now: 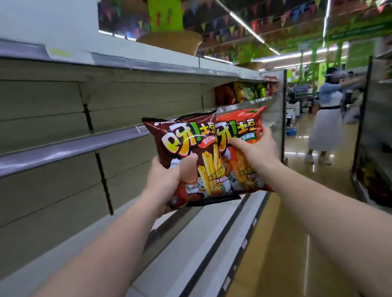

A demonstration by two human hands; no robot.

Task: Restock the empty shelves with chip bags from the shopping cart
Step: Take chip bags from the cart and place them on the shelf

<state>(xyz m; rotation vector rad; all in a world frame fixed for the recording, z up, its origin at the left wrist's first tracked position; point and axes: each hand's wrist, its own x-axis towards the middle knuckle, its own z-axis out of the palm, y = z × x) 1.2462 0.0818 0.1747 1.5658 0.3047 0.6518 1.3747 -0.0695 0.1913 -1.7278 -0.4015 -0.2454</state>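
Two chip bags held up side by side in front of bare shelving. Left hand [168, 175] gripping brown bag [185, 149] at its lower left, thumb across the front. Right hand [257, 149] gripping red bag [243, 129], fingers curled over its front; brown bag overlapping the red one's left edge. Middle shelf [59, 152] bare along the left, bottom shelf [199, 243] bare below. Stocked bags [244, 92] at far end of shelving. Person in white skirt [326, 121] down the aisle, reaching right.
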